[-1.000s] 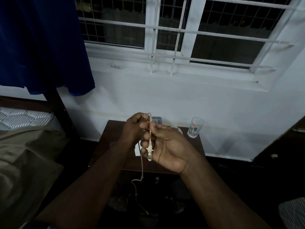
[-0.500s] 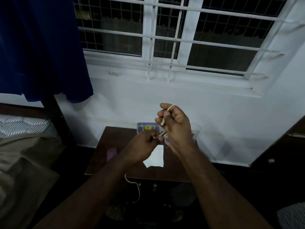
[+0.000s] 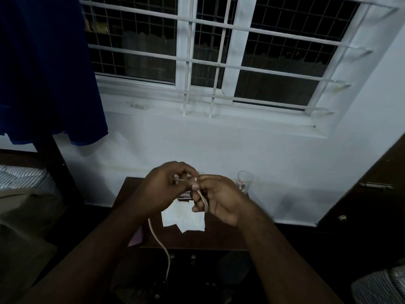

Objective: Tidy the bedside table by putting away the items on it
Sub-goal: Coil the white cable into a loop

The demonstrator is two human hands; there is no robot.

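Both hands hold a pale cable (image 3: 158, 240) above the dark wooden bedside table (image 3: 219, 238). My left hand (image 3: 162, 189) pinches one stretch of it, and the loose end hangs down past the table's front edge. My right hand (image 3: 219, 198) grips folded loops of the same cable against its palm. On the table lie white papers (image 3: 186, 218), partly under my hands. A clear drinking glass (image 3: 244, 181) stands at the back right corner. A pinkish flat item (image 3: 137, 238) shows beside my left forearm. A small printed box (image 3: 184, 195) peeks out between my hands.
A white wall and barred window (image 3: 219, 62) rise behind the table. A blue curtain (image 3: 43, 73) hangs at the left over a bed (image 3: 22, 194) with a dark post. A dark wooden cabinet (image 3: 372, 194) stands at the right.
My right hand has dropped from chest height and my left has risen, so both now meet over the table's back. More cable is gathered in the right hand; the hanging end is shorter.
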